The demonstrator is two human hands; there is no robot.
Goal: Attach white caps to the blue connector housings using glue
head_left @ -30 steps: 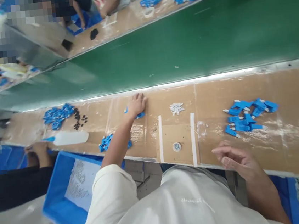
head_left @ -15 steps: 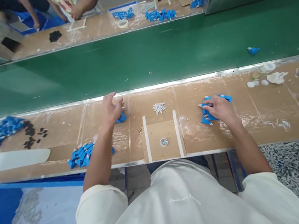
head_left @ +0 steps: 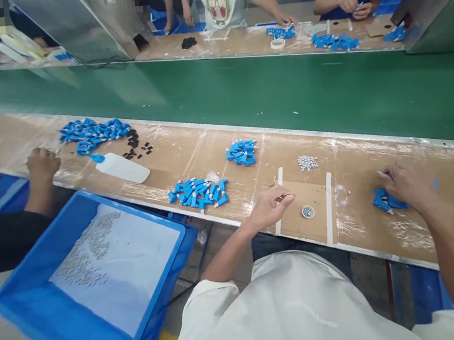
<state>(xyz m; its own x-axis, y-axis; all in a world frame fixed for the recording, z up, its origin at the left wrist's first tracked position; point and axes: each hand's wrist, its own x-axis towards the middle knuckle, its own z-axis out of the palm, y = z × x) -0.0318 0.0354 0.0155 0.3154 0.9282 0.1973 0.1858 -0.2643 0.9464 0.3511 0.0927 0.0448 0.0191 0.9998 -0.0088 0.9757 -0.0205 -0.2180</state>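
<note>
My left hand (head_left: 270, 206) is over the left edge of a cardboard pad (head_left: 298, 226) with white tape strips, its thumb and fingers slightly apart and nothing visible between them. On the pad sits a small round dish (head_left: 308, 212) with shiny bits inside. My right hand (head_left: 405, 186) has its fingers bent around something small with a pale tip, too blurred to make out, just above a few blue pieces (head_left: 383, 200). Behind the pad lies a heap of small grey-white parts (head_left: 307, 162). Blue pieces form two piles left of the pad, one farther back (head_left: 241, 153), one nearer (head_left: 198, 193).
A green belt (head_left: 219, 92) runs behind the bench. Farther left are a larger blue pile (head_left: 93, 132), black bits (head_left: 133, 142) and a white scoop-like item (head_left: 123, 168). A blue bin (head_left: 20, 305) stands at the front left. Other people's hands are at the far left and across the belt.
The view has swung left. My left hand has moved from the back blue pile to the pad's left edge. My right hand has stayed by the right-hand blue pieces, with fewer showing.
</note>
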